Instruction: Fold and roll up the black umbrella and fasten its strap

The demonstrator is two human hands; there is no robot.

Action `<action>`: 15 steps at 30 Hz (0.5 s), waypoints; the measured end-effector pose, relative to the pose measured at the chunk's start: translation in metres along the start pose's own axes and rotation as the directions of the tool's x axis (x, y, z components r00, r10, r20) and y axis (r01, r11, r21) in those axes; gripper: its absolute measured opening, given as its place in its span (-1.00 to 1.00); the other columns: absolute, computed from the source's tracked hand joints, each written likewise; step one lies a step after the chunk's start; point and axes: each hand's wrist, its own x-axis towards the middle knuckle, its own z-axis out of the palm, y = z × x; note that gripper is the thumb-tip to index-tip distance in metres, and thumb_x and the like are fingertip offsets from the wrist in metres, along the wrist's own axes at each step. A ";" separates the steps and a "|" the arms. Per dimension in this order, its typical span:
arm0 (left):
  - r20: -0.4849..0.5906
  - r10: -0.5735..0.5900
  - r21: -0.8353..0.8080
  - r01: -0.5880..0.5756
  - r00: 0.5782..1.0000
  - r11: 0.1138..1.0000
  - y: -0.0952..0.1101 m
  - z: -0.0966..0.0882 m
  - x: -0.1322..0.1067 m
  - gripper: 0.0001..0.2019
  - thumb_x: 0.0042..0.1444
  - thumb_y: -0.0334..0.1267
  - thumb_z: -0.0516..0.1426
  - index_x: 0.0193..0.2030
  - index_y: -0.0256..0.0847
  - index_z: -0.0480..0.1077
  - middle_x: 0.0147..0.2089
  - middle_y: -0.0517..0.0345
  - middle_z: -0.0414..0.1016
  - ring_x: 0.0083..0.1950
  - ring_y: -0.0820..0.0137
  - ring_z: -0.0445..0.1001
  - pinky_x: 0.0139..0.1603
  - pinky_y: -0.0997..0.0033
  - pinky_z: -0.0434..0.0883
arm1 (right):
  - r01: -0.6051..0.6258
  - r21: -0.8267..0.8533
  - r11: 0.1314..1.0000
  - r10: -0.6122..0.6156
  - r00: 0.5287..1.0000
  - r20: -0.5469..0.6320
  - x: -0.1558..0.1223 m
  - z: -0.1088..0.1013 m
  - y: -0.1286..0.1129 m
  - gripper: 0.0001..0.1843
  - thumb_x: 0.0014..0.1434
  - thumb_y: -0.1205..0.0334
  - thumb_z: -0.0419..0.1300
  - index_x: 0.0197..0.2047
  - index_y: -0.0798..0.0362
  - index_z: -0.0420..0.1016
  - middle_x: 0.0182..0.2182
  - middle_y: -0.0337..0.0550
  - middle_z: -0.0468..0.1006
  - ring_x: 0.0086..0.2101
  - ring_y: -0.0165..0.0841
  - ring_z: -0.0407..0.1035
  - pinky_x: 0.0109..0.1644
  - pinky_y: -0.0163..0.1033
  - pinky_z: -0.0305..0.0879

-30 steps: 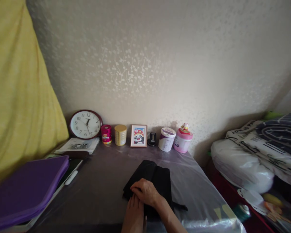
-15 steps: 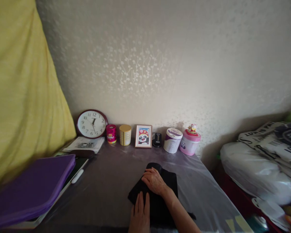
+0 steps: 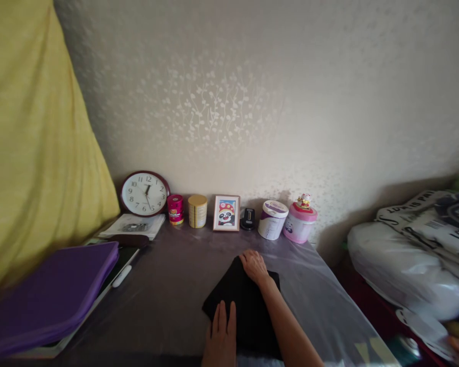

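Note:
A black cloth (image 3: 239, 300), folded into a flat, angular bundle, lies near the front of the table; I cannot tell which kind of garment it is. My left hand (image 3: 222, 331) rests flat on its lower left part, fingers extended and slightly apart. At the far edge of the bundle, my right hand (image 3: 255, 266) lies palm down on the cloth, its fingers reaching over that edge. The right forearm crosses the cloth's right side and hides part of it.
A grey-covered table (image 3: 176, 275) bears a purple folder-like stack (image 3: 49, 295) and a white pen-like object (image 3: 122, 276) at left. Along the wall stand a clock (image 3: 145, 193), a picture frame (image 3: 226, 214) and several canisters. White bags (image 3: 401, 260) lie beyond the right edge.
My right hand has slid away from me to the cloth's far edge. The rounded flap there and the small strip at lower right no longer show. My left hand stays put.

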 end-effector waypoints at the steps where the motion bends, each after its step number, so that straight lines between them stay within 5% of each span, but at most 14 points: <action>1: 0.018 0.001 -0.005 -0.001 1.000 1.000 0.000 -0.002 -0.001 -0.11 -0.28 -0.61 -0.07 0.31 -0.25 -0.17 0.36 -0.19 -0.19 0.35 0.07 -0.12 0.20 0.03 0.15 | -0.035 -0.008 0.999 0.034 0.999 -0.022 -0.002 -0.004 0.007 -0.68 0.24 0.22 -0.06 -0.11 0.11 0.46 -0.08 0.02 0.48 -0.04 -0.25 0.29 0.06 -0.17 0.10; 4: 0.025 0.056 -0.052 -0.055 0.998 0.997 -0.003 -0.007 -0.006 -0.09 -0.30 -0.60 -0.07 0.32 -0.29 -0.22 0.36 -0.22 -0.24 0.35 0.07 -0.15 0.22 0.04 0.12 | -0.161 0.024 0.987 0.162 0.978 -0.127 -0.020 -0.020 0.030 -0.63 0.23 0.24 -0.10 -0.02 0.21 0.37 -0.03 0.09 0.44 0.02 -0.24 0.26 0.12 -0.16 0.06; 7: -0.008 0.098 -0.067 -0.098 0.995 0.993 -0.003 -0.013 -0.011 -0.08 -0.29 -0.58 -0.06 0.32 -0.33 -0.26 0.36 -0.25 -0.26 0.36 0.07 -0.16 0.22 0.05 0.11 | -0.299 0.234 0.925 0.354 0.902 -0.247 -0.053 -0.033 0.049 -0.60 0.19 0.15 -0.07 -0.05 0.22 0.38 -0.08 0.09 0.47 -0.04 -0.22 0.32 0.07 -0.17 0.14; 11: 0.013 0.086 -0.039 -0.085 0.996 0.996 0.001 -0.021 -0.016 -0.13 -0.25 -0.59 -0.08 0.32 -0.41 -0.26 0.36 -0.30 -0.25 0.36 0.07 -0.17 0.23 0.04 0.09 | -0.362 0.500 0.787 0.491 0.858 -0.152 -0.104 -0.035 0.052 -0.57 0.11 -0.04 -0.03 -0.16 0.08 0.44 -0.22 -0.02 0.55 -0.25 -0.24 0.43 -0.12 -0.18 0.29; 15: -0.016 0.086 -0.043 -0.087 0.996 0.995 0.004 -0.025 -0.019 -0.13 -0.24 -0.58 -0.09 0.32 -0.39 -0.26 0.36 -0.27 -0.22 0.36 0.09 -0.16 0.24 0.01 0.09 | -0.388 0.585 0.712 0.518 0.853 -0.064 -0.139 -0.026 0.037 -0.52 0.01 -0.15 0.05 -0.20 0.05 0.45 -0.35 -0.07 0.57 -0.31 -0.21 0.45 -0.22 -0.18 0.31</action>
